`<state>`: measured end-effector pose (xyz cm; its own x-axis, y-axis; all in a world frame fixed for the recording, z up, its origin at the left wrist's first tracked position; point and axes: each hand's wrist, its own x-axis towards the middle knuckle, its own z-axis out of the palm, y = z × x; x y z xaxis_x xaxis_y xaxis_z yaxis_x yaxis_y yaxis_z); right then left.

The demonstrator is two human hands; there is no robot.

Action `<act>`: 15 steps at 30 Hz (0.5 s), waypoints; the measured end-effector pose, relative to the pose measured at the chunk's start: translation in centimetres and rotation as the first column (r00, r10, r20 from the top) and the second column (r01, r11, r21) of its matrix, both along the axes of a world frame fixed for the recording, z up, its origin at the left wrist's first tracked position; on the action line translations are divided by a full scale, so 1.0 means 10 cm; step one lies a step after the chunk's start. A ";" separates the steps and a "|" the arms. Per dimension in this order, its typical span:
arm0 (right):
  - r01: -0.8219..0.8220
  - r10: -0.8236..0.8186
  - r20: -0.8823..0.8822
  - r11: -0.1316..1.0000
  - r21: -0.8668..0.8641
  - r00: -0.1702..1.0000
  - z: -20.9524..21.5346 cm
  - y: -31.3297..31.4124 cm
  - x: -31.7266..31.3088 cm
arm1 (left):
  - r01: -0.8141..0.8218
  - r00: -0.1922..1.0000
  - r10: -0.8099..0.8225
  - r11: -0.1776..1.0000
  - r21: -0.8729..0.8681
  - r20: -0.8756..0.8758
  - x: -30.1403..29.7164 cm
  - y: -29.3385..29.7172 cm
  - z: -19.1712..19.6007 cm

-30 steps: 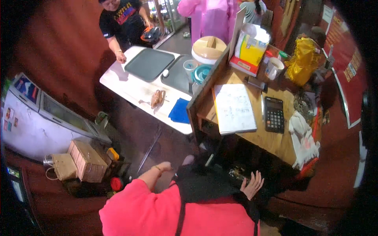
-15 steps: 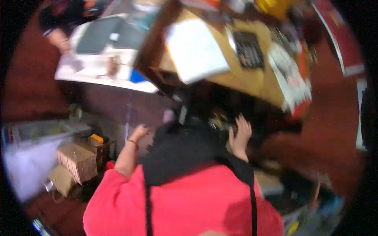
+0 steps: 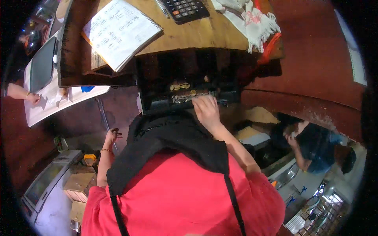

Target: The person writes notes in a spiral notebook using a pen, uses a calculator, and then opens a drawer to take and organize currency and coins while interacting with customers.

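In front of my body a black cash drawer (image 3: 151,104) stands pulled out below the wooden desk (image 3: 185,37). Several coins (image 3: 180,85) lie in its compartments, gold ones behind and a row of silver ones nearer me. My right hand (image 3: 207,112) reaches over the drawer's near part, with its bent fingers slightly apart at the silver coins. Its fingertips are partly hidden, and nothing shows in its grasp. My left hand (image 3: 113,135) hangs out to the left, away from the drawer, fingers loosely apart and nothing in them.
On the desk are a spiral notebook (image 3: 120,33), a calculator (image 3: 184,10), a pen and a fringed white cloth (image 3: 254,25). Another person's hand (image 3: 33,98) rests at a white table on the left. A person (image 3: 315,145) in dark clothes is at right. Cardboard boxes (image 3: 80,185) stand lower left.
The view has shifted, bringing the drawer and coins out clearly. My right hand has gone from raised with spread fingers to down over the coins. My left hand stays off to the left.
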<state>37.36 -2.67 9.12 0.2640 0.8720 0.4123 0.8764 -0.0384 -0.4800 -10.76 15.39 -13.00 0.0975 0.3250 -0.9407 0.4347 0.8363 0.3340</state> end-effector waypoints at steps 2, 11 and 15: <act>0.079 -0.075 0.039 0.992 -0.103 0.996 -0.04 0.28 0.02 | 0.260 0.965 -0.256 0.961 0.096 -0.051 0.15 0.08 0.07; 0.204 -0.085 0.285 0.884 -0.420 0.955 -0.20 0.80 0.14 | 0.175 0.976 -0.200 0.957 0.233 0.089 0.42 0.12 0.11; 0.094 0.040 0.337 0.923 -0.373 0.940 -0.23 0.86 0.23 | 0.313 0.945 -0.328 0.913 0.261 0.015 0.18 -0.04 -0.04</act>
<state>39.68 5.95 6.80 0.1958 0.9732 0.1203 0.9774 -0.1837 -0.1048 -8.97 14.97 -13.39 0.2875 0.4922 -0.8216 0.6390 0.5405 0.5473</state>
